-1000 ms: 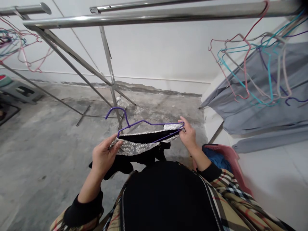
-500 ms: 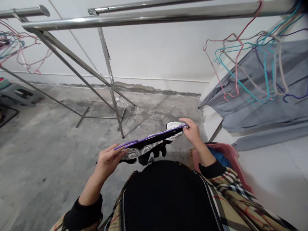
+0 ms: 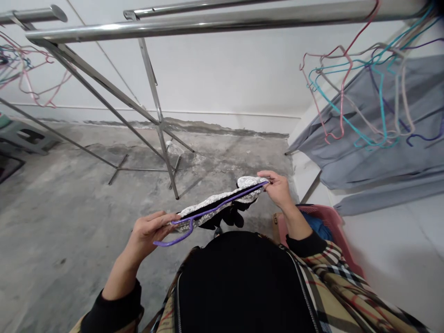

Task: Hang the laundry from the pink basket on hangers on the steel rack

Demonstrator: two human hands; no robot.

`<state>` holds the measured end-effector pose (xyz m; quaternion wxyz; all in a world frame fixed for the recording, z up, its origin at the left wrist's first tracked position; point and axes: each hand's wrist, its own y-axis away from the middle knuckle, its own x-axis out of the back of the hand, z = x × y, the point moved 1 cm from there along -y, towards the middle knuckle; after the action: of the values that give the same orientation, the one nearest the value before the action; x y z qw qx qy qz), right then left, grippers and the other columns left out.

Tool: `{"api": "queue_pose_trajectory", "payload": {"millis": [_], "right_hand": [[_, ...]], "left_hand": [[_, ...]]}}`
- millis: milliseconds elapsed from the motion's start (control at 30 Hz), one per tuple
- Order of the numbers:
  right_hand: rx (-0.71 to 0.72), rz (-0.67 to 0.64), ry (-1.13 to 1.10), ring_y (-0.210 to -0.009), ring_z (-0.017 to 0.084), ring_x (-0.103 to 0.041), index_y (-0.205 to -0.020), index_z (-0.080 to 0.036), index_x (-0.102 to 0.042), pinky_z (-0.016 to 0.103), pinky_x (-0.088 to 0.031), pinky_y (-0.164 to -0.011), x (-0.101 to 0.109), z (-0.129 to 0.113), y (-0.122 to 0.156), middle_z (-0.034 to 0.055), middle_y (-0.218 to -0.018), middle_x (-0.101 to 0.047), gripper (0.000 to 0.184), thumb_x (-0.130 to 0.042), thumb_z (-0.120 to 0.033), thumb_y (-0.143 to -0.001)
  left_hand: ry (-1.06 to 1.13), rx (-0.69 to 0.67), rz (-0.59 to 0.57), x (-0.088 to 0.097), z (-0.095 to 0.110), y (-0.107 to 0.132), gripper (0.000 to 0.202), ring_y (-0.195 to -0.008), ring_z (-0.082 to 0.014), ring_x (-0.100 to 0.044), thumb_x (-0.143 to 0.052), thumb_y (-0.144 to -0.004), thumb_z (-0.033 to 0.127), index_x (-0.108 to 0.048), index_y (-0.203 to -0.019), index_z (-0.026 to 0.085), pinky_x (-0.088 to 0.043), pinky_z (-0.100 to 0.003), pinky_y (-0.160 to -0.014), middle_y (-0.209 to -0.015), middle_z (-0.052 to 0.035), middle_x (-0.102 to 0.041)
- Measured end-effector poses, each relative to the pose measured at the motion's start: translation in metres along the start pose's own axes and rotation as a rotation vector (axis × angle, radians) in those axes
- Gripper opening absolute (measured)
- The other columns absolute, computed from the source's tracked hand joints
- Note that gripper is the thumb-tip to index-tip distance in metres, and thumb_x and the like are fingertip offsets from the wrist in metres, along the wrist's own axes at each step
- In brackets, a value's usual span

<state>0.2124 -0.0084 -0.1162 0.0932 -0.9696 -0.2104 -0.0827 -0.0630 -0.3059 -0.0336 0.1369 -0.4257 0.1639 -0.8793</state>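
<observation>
A purple clothes hanger [image 3: 222, 202] lies along the opening of a black garment with white lace trim [image 3: 208, 201], held out in front of my body. My left hand [image 3: 150, 230] is closed on the garment's near-left edge and the left end of the hanger. From there the hanger's hook curls down and toward me. At the other end, my right hand [image 3: 276, 188] pinches the lace edge together with the hanger's tip. Dark folds of the garment hang below, partly hidden by the lace.
A steel drying rack [image 3: 194, 26] crosses the top. Pink, teal and grey hangers [image 3: 347, 101] hang at the right, by a grey cloth [image 3: 367, 162]. A pink basket [image 3: 338, 222] with blue fabric stands at my right. Grey stools [image 3: 27, 136] are at the far left.
The hanger has rolled toward me, so its hook now points down past my left hand. My left hand has shifted slightly left, while my right hand stays nearly in place.
</observation>
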Motion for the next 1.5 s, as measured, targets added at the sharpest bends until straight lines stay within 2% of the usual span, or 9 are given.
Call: {"api": "queue_pose_trajectory", "payload": {"millis": [233, 467, 600, 733, 833, 967, 1100, 1300, 1500], "right_hand": [[0.086, 0.046, 0.036, -0.082, 0.018, -0.066, -0.086, -0.019, -0.072, 0.031, -0.051, -0.074, -0.003, -0.003, 0.003, 0.0055, -0.095, -0.072, 0.029, -0.054, -0.016, -0.063], [-0.149, -0.102, -0.184, -0.081, 0.017, -0.065, -0.087, -0.02, -0.074, 0.027, -0.047, -0.072, -0.008, -0.005, 0.014, 0.0035, -0.088, -0.074, 0.026, -0.061, -0.018, -0.064], [-0.25, -0.11, -0.25, -0.081, 0.017, -0.064, -0.081, -0.019, -0.073, 0.029, -0.048, -0.074, -0.009, -0.005, 0.015, 0.0046, -0.086, -0.073, 0.019, -0.068, -0.024, -0.063], [-0.291, -0.088, -0.138, -0.062, 0.013, -0.058, -0.077, -0.018, -0.069, 0.026, -0.046, -0.057, -0.006, -0.003, 0.015, 0.001, -0.07, -0.066, 0.02, -0.069, -0.025, -0.059], [-0.382, -0.196, -0.131, -0.055, 0.011, -0.053, -0.074, -0.018, -0.065, 0.023, -0.045, -0.049, -0.007, -0.003, 0.018, -0.0027, -0.063, -0.058, 0.017, -0.07, -0.024, -0.059], [-0.522, -0.333, -0.345, -0.064, 0.01, -0.056, -0.075, -0.018, -0.066, 0.022, -0.05, -0.057, -0.01, -0.003, 0.026, -0.0024, -0.071, -0.061, 0.019, -0.074, -0.022, -0.059], [-0.583, -0.345, -0.478, -0.073, 0.011, -0.06, -0.079, -0.018, -0.069, 0.025, -0.053, -0.068, -0.013, 0.001, 0.029, -0.0006, -0.079, -0.064, 0.024, -0.08, -0.027, -0.06], [-0.605, -0.378, -0.581, -0.072, 0.011, -0.061, -0.079, -0.019, -0.069, 0.026, -0.055, -0.071, -0.016, 0.004, 0.026, -0.0014, -0.078, -0.065, 0.025, -0.082, -0.03, -0.06], [-0.736, -0.397, -0.741, -0.071, 0.014, -0.063, -0.08, -0.02, -0.067, 0.033, -0.056, -0.075, -0.017, 0.004, 0.025, -0.0009, -0.074, -0.067, 0.024, -0.079, -0.027, -0.061]], "left_hand": [[0.019, 0.007, -0.059, 0.007, 0.001, -0.005, 0.016, -0.058, -0.0102, -0.065, -0.061, -0.088, 0.021, -0.071, -0.1, 0.019, -0.048, -0.016, -0.054, -0.077, -0.0046, -0.072], [-0.148, 0.053, 0.012, 0.019, -0.011, -0.006, 0.015, -0.064, -0.0127, -0.068, -0.064, -0.084, 0.021, -0.073, -0.096, 0.018, -0.052, -0.018, -0.06, -0.08, -0.0039, -0.073], [-0.171, 0.097, -0.027, 0.017, -0.012, -0.009, 0.017, -0.065, -0.0141, -0.067, -0.06, -0.086, 0.026, -0.072, -0.092, 0.016, -0.052, -0.02, -0.06, -0.077, -0.0055, -0.073], [-0.156, 0.095, -0.041, 0.014, -0.013, -0.012, 0.02, -0.06, -0.0128, -0.065, -0.059, -0.087, 0.033, -0.071, -0.089, 0.017, -0.05, -0.019, -0.057, -0.072, -0.0038, -0.071], [-0.175, 0.099, -0.016, 0.014, -0.016, -0.012, 0.023, -0.06, -0.013, -0.065, -0.059, -0.088, 0.038, -0.071, -0.087, 0.019, -0.05, -0.019, -0.057, -0.071, -0.0032, -0.071], [-0.266, 0.143, 0.013, 0.012, -0.017, -0.012, 0.026, -0.055, -0.0105, -0.061, -0.055, -0.089, 0.036, -0.071, -0.079, 0.018, -0.046, -0.017, -0.053, -0.066, -0.0013, -0.067], [-0.328, 0.166, 0.026, 0.007, -0.016, -0.014, 0.024, -0.052, -0.0083, -0.056, -0.055, -0.088, 0.03, -0.07, -0.073, 0.019, -0.044, -0.016, -0.052, -0.061, 0.0006, -0.064], [-0.291, 0.151, -0.003, 0.008, -0.016, -0.015, 0.019, -0.062, -0.0096, -0.062, -0.057, -0.088, 0.028, -0.069, -0.077, 0.019, -0.047, -0.017, -0.06, -0.079, -0.0027, -0.07], [-0.274, 0.073, 0.077, 0.014, -0.014, -0.02, 0.013, -0.067, -0.0111, -0.065, -0.06, -0.086, 0.026, -0.069, -0.083, 0.018, -0.05, -0.018, -0.063, -0.078, -0.0028, -0.07]]}}
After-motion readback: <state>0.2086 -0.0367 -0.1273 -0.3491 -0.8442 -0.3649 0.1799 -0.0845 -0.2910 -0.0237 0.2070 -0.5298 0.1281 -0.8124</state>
